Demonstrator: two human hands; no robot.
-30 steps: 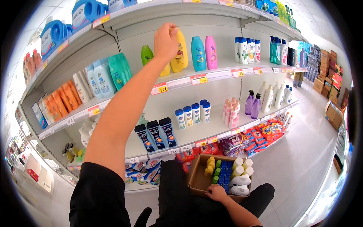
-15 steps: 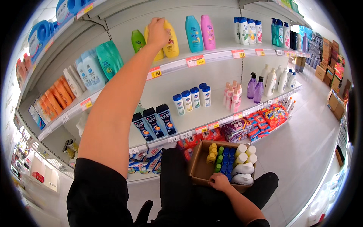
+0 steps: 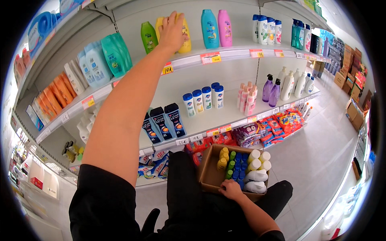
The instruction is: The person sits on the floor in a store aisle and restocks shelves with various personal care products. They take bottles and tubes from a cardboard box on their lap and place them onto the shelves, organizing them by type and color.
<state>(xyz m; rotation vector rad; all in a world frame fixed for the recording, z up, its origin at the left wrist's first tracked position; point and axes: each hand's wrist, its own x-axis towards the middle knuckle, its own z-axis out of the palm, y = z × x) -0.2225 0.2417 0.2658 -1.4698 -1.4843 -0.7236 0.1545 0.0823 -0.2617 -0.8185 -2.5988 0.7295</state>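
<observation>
On the upper shelf stand two yellow shampoo bottles [image 3: 185,40], partly covered by my left hand [image 3: 173,32]. Its fingers are spread across their fronts, touching them without closing round either one. A green bottle [image 3: 149,37] is just to the left, and a blue bottle [image 3: 210,30] and a pink bottle [image 3: 225,29] are to the right. Low down, my right hand [image 3: 232,189] grips the near edge of an open cardboard box [image 3: 210,160] by my legs. In the box are small yellow bottles [image 3: 222,162], green bottles [image 3: 230,170], blue bottles [image 3: 240,165] and white bottles [image 3: 256,175].
The middle shelf holds dark shampoo bottles [image 3: 163,125], white bottles with blue caps [image 3: 206,98], pink bottles [image 3: 246,100] and purple pump bottles [image 3: 274,94]. Detergent bags [image 3: 273,130] lie on the bottom shelf. Cardboard cartons [image 3: 346,66] are stacked far right beyond the tiled floor [image 3: 321,140].
My left hand has shifted slightly right and its fingers have spread apart at the yellow bottles. The right hand stays at the box edge. The whole view has shifted a little.
</observation>
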